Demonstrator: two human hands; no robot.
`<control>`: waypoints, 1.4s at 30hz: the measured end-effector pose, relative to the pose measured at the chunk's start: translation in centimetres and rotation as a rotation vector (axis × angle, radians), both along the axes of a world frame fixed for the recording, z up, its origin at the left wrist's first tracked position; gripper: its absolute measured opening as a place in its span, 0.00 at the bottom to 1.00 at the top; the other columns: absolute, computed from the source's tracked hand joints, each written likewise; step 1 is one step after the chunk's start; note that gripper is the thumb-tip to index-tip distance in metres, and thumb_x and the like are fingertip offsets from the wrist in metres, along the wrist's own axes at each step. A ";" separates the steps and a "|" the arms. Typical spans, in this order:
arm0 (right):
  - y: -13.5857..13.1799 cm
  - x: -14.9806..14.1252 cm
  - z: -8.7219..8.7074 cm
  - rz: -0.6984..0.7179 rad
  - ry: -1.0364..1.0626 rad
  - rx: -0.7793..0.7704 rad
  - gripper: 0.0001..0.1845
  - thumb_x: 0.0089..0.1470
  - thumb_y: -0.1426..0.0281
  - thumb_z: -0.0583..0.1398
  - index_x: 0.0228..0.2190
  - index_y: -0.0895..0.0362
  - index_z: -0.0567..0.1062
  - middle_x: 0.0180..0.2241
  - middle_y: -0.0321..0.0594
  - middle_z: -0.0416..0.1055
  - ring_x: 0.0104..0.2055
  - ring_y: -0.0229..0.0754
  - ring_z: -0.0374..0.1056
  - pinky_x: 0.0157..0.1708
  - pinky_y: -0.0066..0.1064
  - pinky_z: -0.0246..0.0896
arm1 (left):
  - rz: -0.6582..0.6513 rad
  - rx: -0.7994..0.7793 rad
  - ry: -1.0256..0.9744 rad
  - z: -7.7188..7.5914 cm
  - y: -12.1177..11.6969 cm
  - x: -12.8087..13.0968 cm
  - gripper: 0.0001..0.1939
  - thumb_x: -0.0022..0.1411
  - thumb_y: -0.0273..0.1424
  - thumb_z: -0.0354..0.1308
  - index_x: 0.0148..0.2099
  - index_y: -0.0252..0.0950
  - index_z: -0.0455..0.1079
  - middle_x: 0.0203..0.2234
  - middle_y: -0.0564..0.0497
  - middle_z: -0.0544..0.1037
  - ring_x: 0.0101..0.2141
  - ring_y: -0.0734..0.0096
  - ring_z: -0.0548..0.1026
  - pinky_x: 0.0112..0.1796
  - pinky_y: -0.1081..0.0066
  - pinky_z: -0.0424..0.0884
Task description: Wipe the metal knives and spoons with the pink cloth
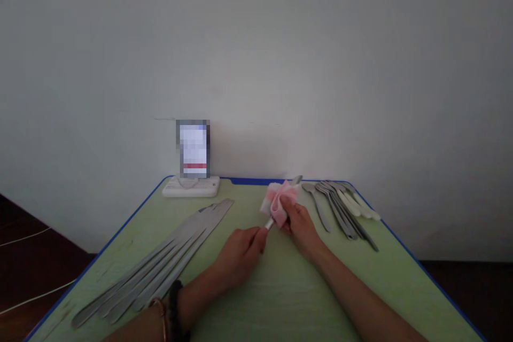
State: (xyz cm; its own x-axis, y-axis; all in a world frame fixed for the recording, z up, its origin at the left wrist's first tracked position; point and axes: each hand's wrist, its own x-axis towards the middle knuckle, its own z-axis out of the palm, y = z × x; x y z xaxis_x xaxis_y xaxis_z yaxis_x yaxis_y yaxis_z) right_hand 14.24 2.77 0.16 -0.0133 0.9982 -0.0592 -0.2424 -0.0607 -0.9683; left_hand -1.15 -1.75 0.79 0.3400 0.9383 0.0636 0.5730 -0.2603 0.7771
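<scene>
My left hand [244,254] is closed round the lower end of a piece of cutlery [270,223] with a pale, shiny handle. A pink-and-white cloth [276,200] wraps the middle of that piece, and my right hand [298,224] pinches the cloth round it. Beyond the cloth pokes a metal tip; whether it belongs to a knife or a spoon I cannot tell. Left of my hands, several long table knives [172,256] lie fanned out on the green table [272,299]. To the right are several metal spoons [318,206], lying close together.
Several pieces of cutlery with white handles [360,206] lie at the table's right edge. A phone with a blurred screen [193,147] stands upright on a white base [191,187] at the back left. Behind the table's blue rim rises a pale wall [256,64].
</scene>
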 end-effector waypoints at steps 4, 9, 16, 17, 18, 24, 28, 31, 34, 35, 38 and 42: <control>-0.6 -0.7 -0.3 0.108 -0.116 0.028 0.27 0.42 0.46 0.61 0.17 0.58 0.66 0.13 0.29 0.56 0.16 0.30 0.47 0.17 0.26 0.38 | 0.031 -0.023 -0.080 -0.2 0.4 0.1 0.22 0.66 0.40 0.38 0.22 0.38 0.57 0.14 0.58 0.60 0.20 0.74 0.62 0.25 0.74 0.55; 0.2 -0.4 -0.3 -0.044 0.108 -0.039 0.24 0.40 0.50 0.63 0.17 0.56 0.62 0.12 0.25 0.50 0.15 0.29 0.42 0.15 0.24 0.36 | -0.124 -0.131 -0.063 0.8 -0.2 -0.1 0.18 0.66 0.40 0.39 0.31 0.37 0.63 0.13 0.59 0.63 0.18 0.74 0.64 0.24 0.75 0.59; 1.5 0.4 -0.6 -0.243 0.335 -0.115 0.18 0.41 0.54 0.64 0.23 0.54 0.67 0.16 0.29 0.60 0.18 0.33 0.54 0.16 0.24 0.47 | -0.397 -0.052 -0.088 1.5 -1.0 -0.7 0.16 0.68 0.37 0.41 0.36 0.36 0.67 0.23 0.55 0.72 0.25 0.74 0.70 0.32 0.76 0.63; 1.3 0.3 -0.6 -0.225 0.325 -0.112 0.19 0.40 0.53 0.64 0.22 0.54 0.66 0.15 0.28 0.58 0.17 0.32 0.52 0.15 0.24 0.45 | -0.389 -0.051 -0.097 1.2 -0.9 -0.7 0.17 0.68 0.37 0.41 0.36 0.35 0.66 0.23 0.55 0.72 0.25 0.74 0.70 0.32 0.76 0.64; 1.1 0.2 -0.4 -0.187 0.300 -0.106 0.20 0.40 0.52 0.64 0.21 0.55 0.65 0.15 0.27 0.56 0.16 0.31 0.49 0.14 0.24 0.43 | -0.375 -0.052 -0.109 0.9 -0.8 -0.6 0.17 0.68 0.38 0.41 0.35 0.35 0.66 0.23 0.55 0.72 0.25 0.74 0.70 0.31 0.76 0.64; -0.4 -0.4 0.3 0.201 0.015 -0.010 0.26 0.40 0.47 0.63 0.17 0.57 0.64 0.12 0.27 0.54 0.15 0.28 0.44 0.15 0.24 0.38 | -0.142 -0.113 -0.250 -0.5 0.2 0.0 0.18 0.66 0.40 0.41 0.34 0.35 0.66 0.17 0.54 0.73 0.19 0.73 0.68 0.24 0.76 0.65; -0.6 -0.3 0.1 0.260 -0.105 0.032 0.25 0.41 0.48 0.62 0.17 0.58 0.67 0.11 0.28 0.57 0.12 0.28 0.47 0.13 0.24 0.38 | -0.083 -0.108 -0.228 -0.5 0.2 0.1 0.18 0.64 0.40 0.44 0.28 0.36 0.66 0.17 0.54 0.74 0.18 0.74 0.68 0.23 0.76 0.64; -0.4 -0.1 -0.1 0.252 -0.127 0.041 0.24 0.42 0.49 0.62 0.17 0.58 0.68 0.10 0.28 0.58 0.10 0.28 0.48 0.10 0.24 0.38 | -0.062 -0.087 -0.202 -0.2 0.1 0.1 0.19 0.64 0.39 0.44 0.26 0.37 0.65 0.17 0.53 0.74 0.18 0.74 0.68 0.24 0.76 0.63; -0.4 0.0 -0.1 0.267 -0.108 0.034 0.23 0.43 0.51 0.62 0.18 0.58 0.69 0.09 0.28 0.59 0.09 0.28 0.48 0.09 0.23 0.39 | -0.069 -0.075 -0.171 -0.1 0.0 0.2 0.20 0.65 0.40 0.44 0.25 0.36 0.66 0.16 0.54 0.72 0.18 0.74 0.67 0.23 0.76 0.62; -0.4 0.0 -0.1 0.276 -0.101 0.032 0.23 0.43 0.51 0.62 0.18 0.59 0.69 0.09 0.29 0.59 0.09 0.28 0.48 0.08 0.23 0.39 | -0.074 -0.068 -0.161 0.0 0.0 0.2 0.21 0.65 0.40 0.43 0.25 0.36 0.66 0.16 0.54 0.71 0.18 0.74 0.66 0.23 0.76 0.61; -0.5 0.0 0.1 0.286 -0.071 0.028 0.22 0.44 0.52 0.62 0.18 0.59 0.69 0.10 0.30 0.62 0.08 0.28 0.49 0.08 0.22 0.40 | -0.076 -0.058 -0.145 0.0 0.0 0.2 0.22 0.65 0.41 0.43 0.25 0.35 0.67 0.16 0.54 0.70 0.19 0.75 0.66 0.23 0.76 0.60; -0.6 -0.2 0.1 0.273 -0.031 0.032 0.21 0.43 0.53 0.63 0.18 0.59 0.69 0.10 0.30 0.62 0.08 0.28 0.50 0.07 0.22 0.42 | -0.078 -0.069 -0.138 0.1 0.0 0.1 0.20 0.65 0.41 0.44 0.28 0.35 0.68 0.18 0.54 0.71 0.20 0.75 0.66 0.24 0.76 0.60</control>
